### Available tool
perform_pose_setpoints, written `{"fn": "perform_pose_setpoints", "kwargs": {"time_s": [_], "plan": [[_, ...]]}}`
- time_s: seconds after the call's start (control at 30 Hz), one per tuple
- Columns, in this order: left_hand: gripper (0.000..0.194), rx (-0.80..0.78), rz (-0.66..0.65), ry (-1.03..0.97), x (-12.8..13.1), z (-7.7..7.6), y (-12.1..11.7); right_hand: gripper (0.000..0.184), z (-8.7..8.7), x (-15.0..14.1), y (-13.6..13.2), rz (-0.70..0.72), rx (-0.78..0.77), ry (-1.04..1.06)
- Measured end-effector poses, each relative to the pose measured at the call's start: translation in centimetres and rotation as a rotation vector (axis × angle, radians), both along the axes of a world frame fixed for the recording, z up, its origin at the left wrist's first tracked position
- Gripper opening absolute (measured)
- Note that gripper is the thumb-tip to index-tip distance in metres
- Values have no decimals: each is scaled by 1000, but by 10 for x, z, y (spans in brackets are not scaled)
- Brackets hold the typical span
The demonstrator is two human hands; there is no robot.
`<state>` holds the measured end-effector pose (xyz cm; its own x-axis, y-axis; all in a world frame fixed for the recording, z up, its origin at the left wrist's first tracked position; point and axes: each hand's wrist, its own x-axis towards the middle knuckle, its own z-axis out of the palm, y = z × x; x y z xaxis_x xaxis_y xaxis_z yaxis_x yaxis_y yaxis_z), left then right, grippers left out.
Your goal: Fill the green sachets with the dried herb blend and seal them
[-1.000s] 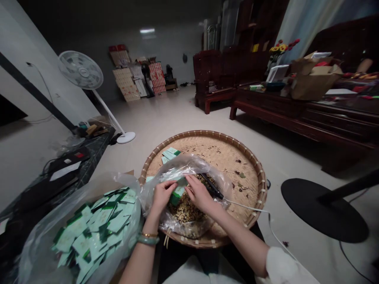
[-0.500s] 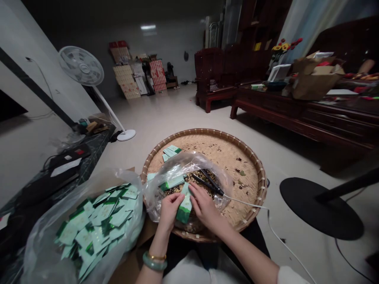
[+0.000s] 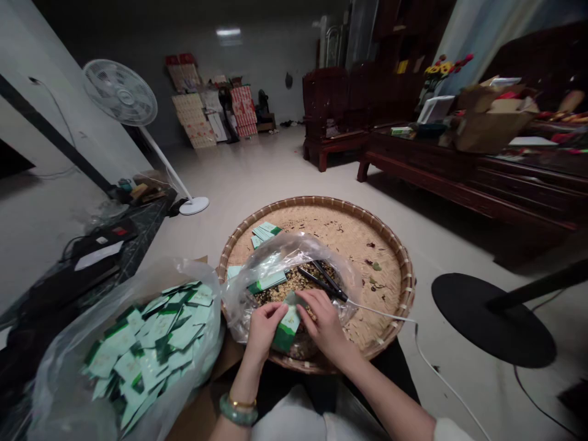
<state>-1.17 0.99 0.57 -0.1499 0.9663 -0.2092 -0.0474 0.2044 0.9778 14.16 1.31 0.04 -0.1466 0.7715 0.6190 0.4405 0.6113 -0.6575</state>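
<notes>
Both hands hold one small green-and-white packet (image 3: 287, 327) upright over a clear plastic bag of dried loose material (image 3: 294, 288). My left hand (image 3: 263, 327) pinches the packet's left side and my right hand (image 3: 324, 318) grips its top right. The bag lies in a round woven bamboo tray (image 3: 395, 257) on my lap. A black tong-like tool (image 3: 321, 280) with a white cable (image 3: 390, 318) rests on the bag beyond my right hand. Another packet (image 3: 269, 282) lies inside the bag. A few more packets (image 3: 264, 233) sit at the tray's far left.
A large clear bag full of green packets (image 3: 147, 349) stands at my left. Further left is a dark table with devices (image 3: 96, 251). A standing fan (image 3: 122, 95) is behind it. A black round stand base (image 3: 493, 318) lies on the floor at right. Dark wooden furniture (image 3: 459, 171) lines the right side.
My hands have drawn a packet out of the loose material toward me and raised it upright. The view has tilted slightly downward.
</notes>
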Motion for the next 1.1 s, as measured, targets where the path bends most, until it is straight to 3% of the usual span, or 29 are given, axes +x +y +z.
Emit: {"fn": "perform_pose_setpoints", "kwargs": {"time_s": [0.17,0.33,0.47,0.7,1.1], "plan": [[25,29,-19,52,2,5,-2,6,3,2,2,-13,-10,19],[24,8,-21,30,5,6,-4,20,-2,2,2,-101,124,-26],[24,-8,-29,8,5,4,-5,32,-6,4,1,-128,146,-23],[25,13,-18,72,3,1,-6,35,-8,2,1,-144,10,118],[23,5,4,35,4,0,-9,14,-6,3,0,-80,-77,197]]}}
